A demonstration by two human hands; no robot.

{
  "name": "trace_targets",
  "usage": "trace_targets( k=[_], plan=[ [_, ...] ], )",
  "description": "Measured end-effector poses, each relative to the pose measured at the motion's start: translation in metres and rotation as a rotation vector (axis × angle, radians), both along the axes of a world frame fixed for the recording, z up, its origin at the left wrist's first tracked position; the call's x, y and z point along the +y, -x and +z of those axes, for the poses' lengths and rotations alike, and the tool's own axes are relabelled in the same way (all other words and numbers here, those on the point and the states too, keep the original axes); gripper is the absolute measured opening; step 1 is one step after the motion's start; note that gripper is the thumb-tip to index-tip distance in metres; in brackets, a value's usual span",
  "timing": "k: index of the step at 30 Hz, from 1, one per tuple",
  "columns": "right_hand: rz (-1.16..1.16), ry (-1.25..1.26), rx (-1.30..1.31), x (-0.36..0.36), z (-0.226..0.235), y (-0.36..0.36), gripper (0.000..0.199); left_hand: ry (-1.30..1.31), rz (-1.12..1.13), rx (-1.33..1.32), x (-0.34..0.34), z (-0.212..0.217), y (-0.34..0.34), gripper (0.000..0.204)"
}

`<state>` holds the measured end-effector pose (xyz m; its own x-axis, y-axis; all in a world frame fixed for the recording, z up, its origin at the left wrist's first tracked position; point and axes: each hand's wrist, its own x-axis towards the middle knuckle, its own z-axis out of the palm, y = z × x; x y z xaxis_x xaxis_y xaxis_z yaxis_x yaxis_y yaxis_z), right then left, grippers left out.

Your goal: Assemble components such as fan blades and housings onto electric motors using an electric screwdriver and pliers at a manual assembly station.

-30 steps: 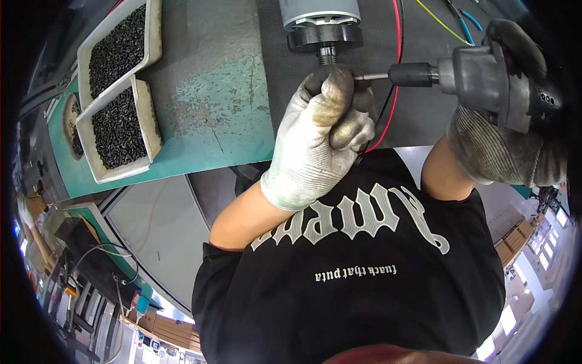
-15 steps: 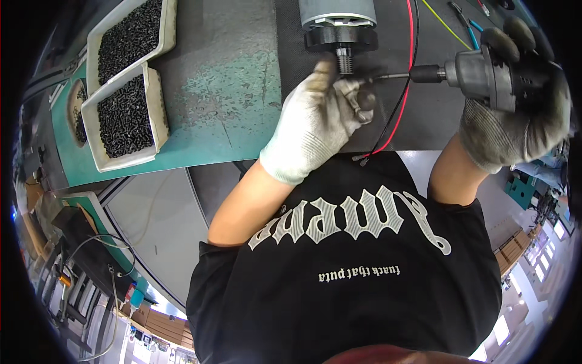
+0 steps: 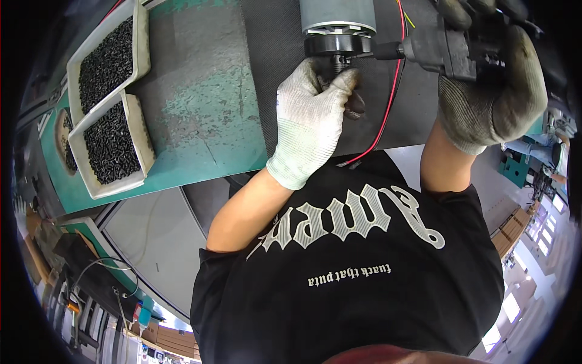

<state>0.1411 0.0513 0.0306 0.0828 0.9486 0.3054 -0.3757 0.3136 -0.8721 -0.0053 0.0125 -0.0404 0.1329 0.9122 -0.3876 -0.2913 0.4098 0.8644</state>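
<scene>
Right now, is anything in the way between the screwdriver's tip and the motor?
Nothing visible blocks it. The power screwdriver in the right hand points its bit sideways at the motor's black collar. The left hand grips the shaft just below that line, and the red wire hangs underneath.

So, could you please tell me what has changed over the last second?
The left hand moved up along the shaft to the motor, closing its fingertips just under the black flange. The right hand lifted the power screwdriver, keeping its bit at the flange. Both trays of black screws and the red wire stayed put.
</scene>
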Motion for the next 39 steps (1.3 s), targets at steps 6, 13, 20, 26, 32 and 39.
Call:
trace_targets(
  k=[6,13,20,26,32,39],
  plan=[
    [0.009,0.035,0.003,-0.003,-0.002,0.015,0.069,-0.011,0.040,-0.006,0.000,0.004,-0.010,0.018],
    [0.037,0.093,0.009,-0.010,0.003,0.018,0.073,-0.063,0.017,0.046,0.002,-0.006,-0.015,0.019],
    [0.084,0.108,0.046,-0.009,-0.002,0.024,0.076,-0.171,0.060,0.158,0.002,0.002,-0.015,0.017],
    [-0.334,-0.414,-0.715,0.001,-0.008,-0.034,0.028,0.038,0.106,-0.098,-0.002,-0.002,-0.016,0.017],
    [-0.649,-0.270,-0.316,0.020,0.034,-0.113,0.027,0.559,0.198,-1.157,-0.008,-0.013,-0.013,0.033],
    [-1.417,-0.421,-0.947,0.037,-0.019,-0.148,0.042,0.449,0.023,-1.111,-0.003,-0.017,0.000,0.042]
  ],
)
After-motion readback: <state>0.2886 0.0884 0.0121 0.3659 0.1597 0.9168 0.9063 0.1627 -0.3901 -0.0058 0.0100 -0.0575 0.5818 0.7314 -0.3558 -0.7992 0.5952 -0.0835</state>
